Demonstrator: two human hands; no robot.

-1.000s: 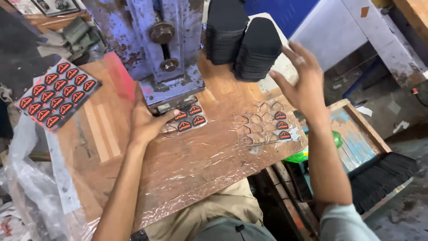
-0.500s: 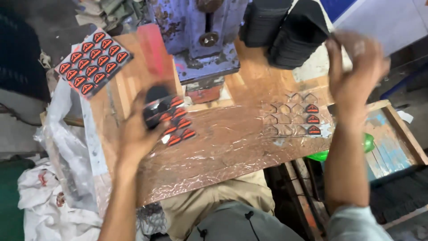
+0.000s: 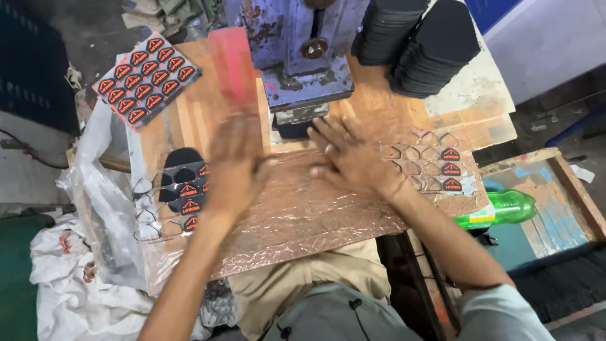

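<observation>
My left hand (image 3: pixel 235 165) is blurred, fingers apart, hovering over the left part of the copper-coloured foil sheet (image 3: pixel 303 215) on the bench. Just left of it a black shaped piece with red-orange emblems (image 3: pixel 183 186) lies on clear film; the hand covers its right edge. My right hand (image 3: pixel 353 158) lies flat with spread fingers on the foil, in front of the blue press (image 3: pixel 303 57). A small black piece (image 3: pixel 295 130) sits under the press head, just beyond my right fingertips.
Two stacks of black cut pieces (image 3: pixel 435 50) stand at the back right. A black sheet of emblems (image 3: pixel 145 79) lies at the back left beside a red strip (image 3: pixel 230 66). Clear film with a few emblems (image 3: pixel 442 167), a green bottle (image 3: pixel 499 208) and a wooden tray (image 3: pixel 568 189) are on the right.
My left hand set the black emblem piece down on the film at the left and let go. My right hand came down from the stacks onto the foil.
</observation>
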